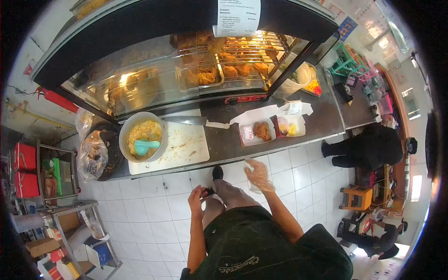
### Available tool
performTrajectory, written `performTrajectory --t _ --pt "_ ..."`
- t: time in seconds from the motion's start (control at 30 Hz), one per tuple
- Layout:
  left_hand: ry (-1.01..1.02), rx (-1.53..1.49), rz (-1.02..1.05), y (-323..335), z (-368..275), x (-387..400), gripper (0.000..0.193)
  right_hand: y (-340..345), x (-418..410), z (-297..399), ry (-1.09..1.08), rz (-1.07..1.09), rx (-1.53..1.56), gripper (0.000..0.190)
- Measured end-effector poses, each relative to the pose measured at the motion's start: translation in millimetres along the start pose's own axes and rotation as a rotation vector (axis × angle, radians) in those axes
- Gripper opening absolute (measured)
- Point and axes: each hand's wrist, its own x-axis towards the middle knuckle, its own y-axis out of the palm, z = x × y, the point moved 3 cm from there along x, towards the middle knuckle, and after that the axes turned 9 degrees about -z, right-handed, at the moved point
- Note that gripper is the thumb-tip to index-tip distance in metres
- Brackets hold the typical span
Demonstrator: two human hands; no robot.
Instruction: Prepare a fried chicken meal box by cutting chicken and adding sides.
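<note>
My right hand (258,175), in a clear plastic glove, hovers before the counter edge with its fingers apart and nothing in it. My bare left hand (197,202) is lower and to the left, fingers bent; a small dark shape lies behind its fingertips, and I cannot tell whether it is held. Nearest the gloved hand on the counter, an open paper box (257,134) holds fried chicken (261,131) and a wrapped packet. Beside it stands a second open box (290,126) with yellow food. A knife (196,121) lies partly across the crumb-strewn white cutting board (185,140).
A bowl (123,136) of yellow rice with a teal scoop (146,147) overlaps the board's left side. Behind the counter front (224,138) stands a glass warming cabinet (157,80) with fried chicken. Metal shelving (94,224) is at left; a person (367,147) stands at right near an orange stool (358,198).
</note>
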Motion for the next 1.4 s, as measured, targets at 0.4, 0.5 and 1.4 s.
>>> performTrajectory --t 0.4,0.5,1.4 --pt "0.068 -0.096 -0.139 -38.3 -10.5 -5.0 0.038 -55.4 53.8 51.1 -0.161 -0.287 0.038 0.022" --pt "0.055 -0.089 -0.234 -50.7 -13.4 -13.0 0.038 -83.4 115.0 87.2 -0.389 -0.49 -0.385 0.02" --pt "0.15 -0.085 -0.155 98.9 -91.5 4.9 0.027 -112.0 499.2 72.0 -0.741 -0.847 -0.488 0.044"
